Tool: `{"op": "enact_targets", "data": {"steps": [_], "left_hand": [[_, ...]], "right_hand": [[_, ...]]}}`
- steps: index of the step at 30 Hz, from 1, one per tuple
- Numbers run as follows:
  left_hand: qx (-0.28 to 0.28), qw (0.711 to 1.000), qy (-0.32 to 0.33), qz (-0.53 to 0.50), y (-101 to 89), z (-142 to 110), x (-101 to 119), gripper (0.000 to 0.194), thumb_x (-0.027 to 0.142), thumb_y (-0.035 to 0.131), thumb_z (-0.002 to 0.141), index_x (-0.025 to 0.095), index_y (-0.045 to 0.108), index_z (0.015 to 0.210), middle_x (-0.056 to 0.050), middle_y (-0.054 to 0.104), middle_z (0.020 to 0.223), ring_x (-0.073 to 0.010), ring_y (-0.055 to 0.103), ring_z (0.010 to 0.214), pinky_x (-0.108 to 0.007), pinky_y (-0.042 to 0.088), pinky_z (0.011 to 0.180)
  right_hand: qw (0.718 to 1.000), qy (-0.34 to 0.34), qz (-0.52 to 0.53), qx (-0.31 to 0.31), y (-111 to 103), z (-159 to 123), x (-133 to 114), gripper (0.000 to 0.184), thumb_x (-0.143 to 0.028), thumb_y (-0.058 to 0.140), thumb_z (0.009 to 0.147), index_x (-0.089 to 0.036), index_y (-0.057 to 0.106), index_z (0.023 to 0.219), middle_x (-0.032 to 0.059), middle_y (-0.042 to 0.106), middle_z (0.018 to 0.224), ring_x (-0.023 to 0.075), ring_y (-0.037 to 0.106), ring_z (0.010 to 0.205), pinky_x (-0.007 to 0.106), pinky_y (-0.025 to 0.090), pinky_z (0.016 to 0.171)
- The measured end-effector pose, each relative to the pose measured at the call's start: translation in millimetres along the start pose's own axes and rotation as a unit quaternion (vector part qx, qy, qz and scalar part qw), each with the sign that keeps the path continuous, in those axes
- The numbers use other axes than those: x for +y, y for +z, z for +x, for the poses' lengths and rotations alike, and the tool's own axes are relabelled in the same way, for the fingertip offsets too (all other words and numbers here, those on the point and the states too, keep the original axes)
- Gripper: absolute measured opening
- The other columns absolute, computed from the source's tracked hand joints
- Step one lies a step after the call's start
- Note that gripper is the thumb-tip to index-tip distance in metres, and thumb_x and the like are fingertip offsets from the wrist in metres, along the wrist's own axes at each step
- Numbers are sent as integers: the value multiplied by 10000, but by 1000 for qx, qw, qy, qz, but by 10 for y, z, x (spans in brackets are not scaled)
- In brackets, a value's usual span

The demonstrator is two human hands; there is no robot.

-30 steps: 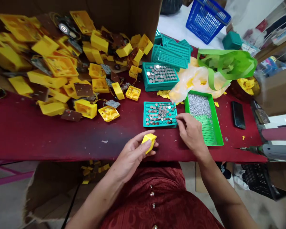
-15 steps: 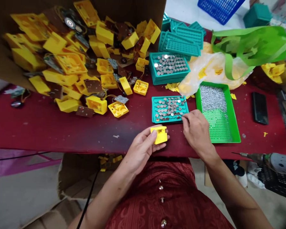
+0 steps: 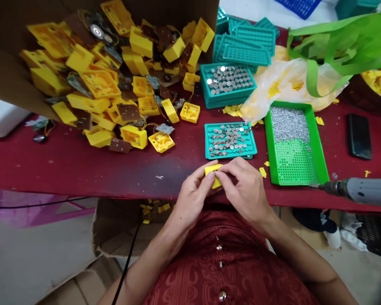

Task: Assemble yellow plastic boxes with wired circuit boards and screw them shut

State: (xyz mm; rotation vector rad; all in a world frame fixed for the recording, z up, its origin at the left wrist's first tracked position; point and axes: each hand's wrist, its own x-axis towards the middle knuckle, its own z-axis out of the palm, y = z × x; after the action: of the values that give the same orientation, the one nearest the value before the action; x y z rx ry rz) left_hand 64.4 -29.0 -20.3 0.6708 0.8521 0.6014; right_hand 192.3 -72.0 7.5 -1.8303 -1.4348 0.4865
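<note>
A small yellow plastic case [image 3: 211, 168] is gripped by my left hand [image 3: 193, 190], its thumb on the near face. My right hand [image 3: 246, 186] is closed, thumb and fingers pinched against the case's upper right edge. Whatever is between those fingertips is hidden. Just beyond my hands lies a shallow teal tray [image 3: 206, 143] with rows of button cells [image 3: 232, 147]. Small yellow plastic pieces [image 3: 263, 172] lie on the red table to the right of my right hand.
At left, a cardboard box [image 3: 6, 72] spills yellow housings with wired circuit boards. Behind stand stacked teal trays [image 3: 206, 99]. On the right are a green basket [image 3: 323, 161] of small metal parts, a phone [image 3: 358, 137] and an electric screwdriver [image 3: 365, 190] at the table edge.
My right hand has left the teal tray's near right corner and come left to the yellow case, which has turned in my left hand. The whole view has shifted slightly.
</note>
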Motion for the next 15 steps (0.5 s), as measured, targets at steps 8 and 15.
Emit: {"op": "enact_targets", "data": {"steps": [8, 15], "left_hand": [[15, 999, -27, -36, -3, 5, 61, 370, 392, 749, 814, 199, 730, 1129, -89, 744, 1100, -218, 702, 958, -334, 584, 821], [-18, 998, -55, -15, 21, 1, 103, 357, 433, 767, 781, 182, 767, 1035, -85, 744, 1010, -182, 685, 861, -242, 588, 666]], "right_hand": [[957, 106, 261, -72, -188, 13, 184, 180, -189, 615, 896, -250, 763, 978, -19, 749, 827, 109, 679, 704, 247, 551, 653], [992, -84, 78, -52, -247, 71, 144, 242, -95, 568, 918, -217, 742, 1034, 39, 674, 952, 118, 644, 883, 260, 550, 768]]}}
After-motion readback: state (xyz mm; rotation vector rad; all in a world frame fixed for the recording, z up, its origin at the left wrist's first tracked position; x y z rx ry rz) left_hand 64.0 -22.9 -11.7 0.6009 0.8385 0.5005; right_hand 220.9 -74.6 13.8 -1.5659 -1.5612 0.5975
